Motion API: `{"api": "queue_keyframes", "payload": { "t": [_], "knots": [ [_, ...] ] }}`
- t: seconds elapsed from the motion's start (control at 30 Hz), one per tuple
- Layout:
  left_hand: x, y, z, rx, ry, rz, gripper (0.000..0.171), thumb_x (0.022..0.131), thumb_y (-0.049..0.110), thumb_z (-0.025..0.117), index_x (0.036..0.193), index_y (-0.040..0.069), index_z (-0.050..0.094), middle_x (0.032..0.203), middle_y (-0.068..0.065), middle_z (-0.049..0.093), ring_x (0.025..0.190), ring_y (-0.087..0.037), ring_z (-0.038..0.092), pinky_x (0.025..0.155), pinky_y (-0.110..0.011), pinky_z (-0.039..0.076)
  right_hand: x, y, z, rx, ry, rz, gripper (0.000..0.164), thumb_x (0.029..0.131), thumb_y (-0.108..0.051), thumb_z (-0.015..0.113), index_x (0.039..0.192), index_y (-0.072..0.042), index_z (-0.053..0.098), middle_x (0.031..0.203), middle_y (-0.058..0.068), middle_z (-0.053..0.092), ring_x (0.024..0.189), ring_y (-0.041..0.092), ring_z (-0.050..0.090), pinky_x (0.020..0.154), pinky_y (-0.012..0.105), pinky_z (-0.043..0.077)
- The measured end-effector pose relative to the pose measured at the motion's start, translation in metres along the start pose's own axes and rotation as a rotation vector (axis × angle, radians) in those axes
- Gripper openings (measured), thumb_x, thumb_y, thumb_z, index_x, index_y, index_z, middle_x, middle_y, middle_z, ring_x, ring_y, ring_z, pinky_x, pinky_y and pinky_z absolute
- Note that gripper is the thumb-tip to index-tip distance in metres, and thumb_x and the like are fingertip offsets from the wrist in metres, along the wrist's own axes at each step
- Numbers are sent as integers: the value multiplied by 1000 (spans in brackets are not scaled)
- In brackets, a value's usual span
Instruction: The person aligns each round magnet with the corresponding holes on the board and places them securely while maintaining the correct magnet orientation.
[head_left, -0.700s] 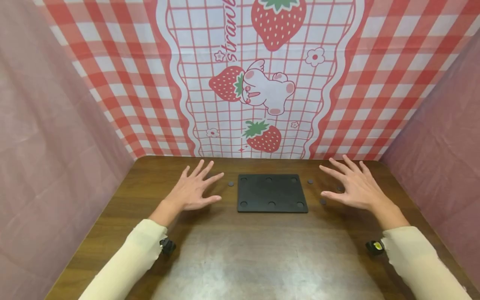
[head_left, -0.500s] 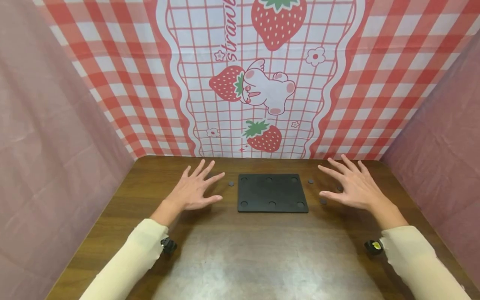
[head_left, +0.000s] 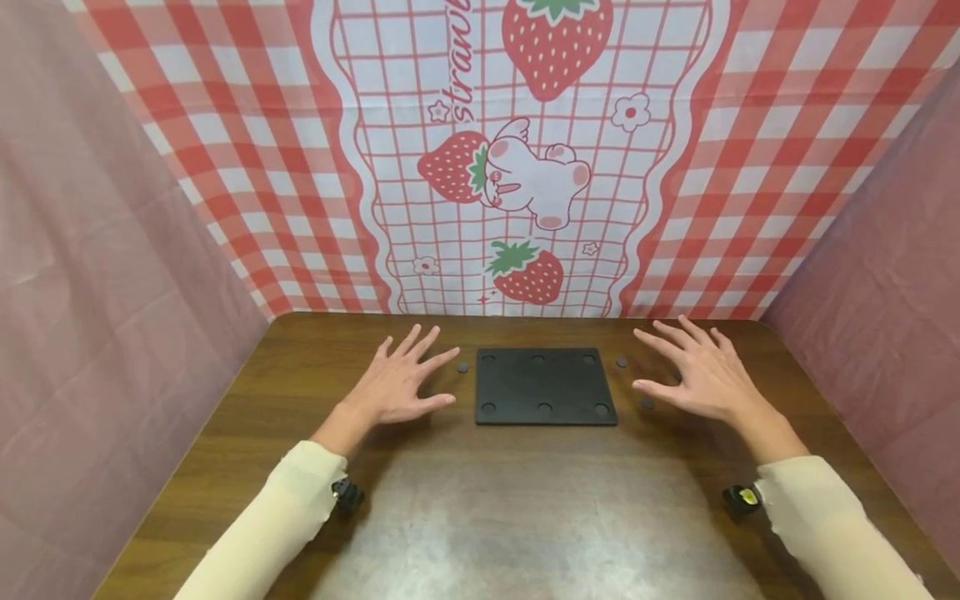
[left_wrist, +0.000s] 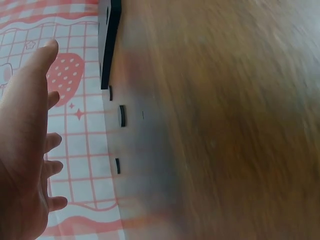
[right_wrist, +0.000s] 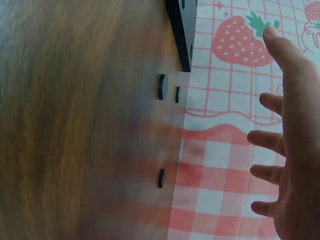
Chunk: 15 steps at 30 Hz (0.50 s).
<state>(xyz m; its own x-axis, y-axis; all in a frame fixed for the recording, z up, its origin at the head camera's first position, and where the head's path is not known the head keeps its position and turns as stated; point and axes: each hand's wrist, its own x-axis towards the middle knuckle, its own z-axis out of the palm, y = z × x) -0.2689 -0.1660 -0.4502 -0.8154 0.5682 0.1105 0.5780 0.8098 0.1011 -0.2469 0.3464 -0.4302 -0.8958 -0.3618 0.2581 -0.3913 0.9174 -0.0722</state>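
So both hands are off everything right now: the left hand (head_left: 397,387) and right hand (head_left: 705,379) hang over the table (head_left: 480,492) with fingers spread, holding nothing. Since about half a second ago, each has drifted a bit inward toward the board (head_left: 546,387), and the right one now hides a disc the head view showed. Reads like an approach, nothing picked up yet imo. The board lies flat by the table's far edge, midway between the far corners, its six recesses (head_left: 543,408) looking unfilled. Left wrist cam shows three dark discs (left_wrist: 122,116) off its left edge; right wrist cam has three more discs (right_wrist: 163,87) off its right. Nothing really blocks those, though the strawberry cloth (head_left: 525,183) walls off the far edge and pink curtains (head_left: 105,292) stand along both sides.
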Motion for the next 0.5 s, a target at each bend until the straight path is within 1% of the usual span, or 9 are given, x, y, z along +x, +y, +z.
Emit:
{"api": "queue_keyframes", "payload": {
  "t": [0.27,0.5],
  "knots": [
    [7,8,2,-40,-4,-7,83,104,71,62,175,31,45,190,-14,25,176,-47,24,131,-83,28,0,-7,3,15,-24,28,86,95,-63,81,167,-26,55,173,22,54,163,56,41,121,88,30],
    [12,13,6,-58,-12,-12,82,104,71,62,174,31,45,189,-15,27,175,-48,26,131,-83,29,-2,-9,9,16,-17,29,86,93,-63,82,166,-26,57,170,21,58,159,56,46,120,87,33]
  ]
}}
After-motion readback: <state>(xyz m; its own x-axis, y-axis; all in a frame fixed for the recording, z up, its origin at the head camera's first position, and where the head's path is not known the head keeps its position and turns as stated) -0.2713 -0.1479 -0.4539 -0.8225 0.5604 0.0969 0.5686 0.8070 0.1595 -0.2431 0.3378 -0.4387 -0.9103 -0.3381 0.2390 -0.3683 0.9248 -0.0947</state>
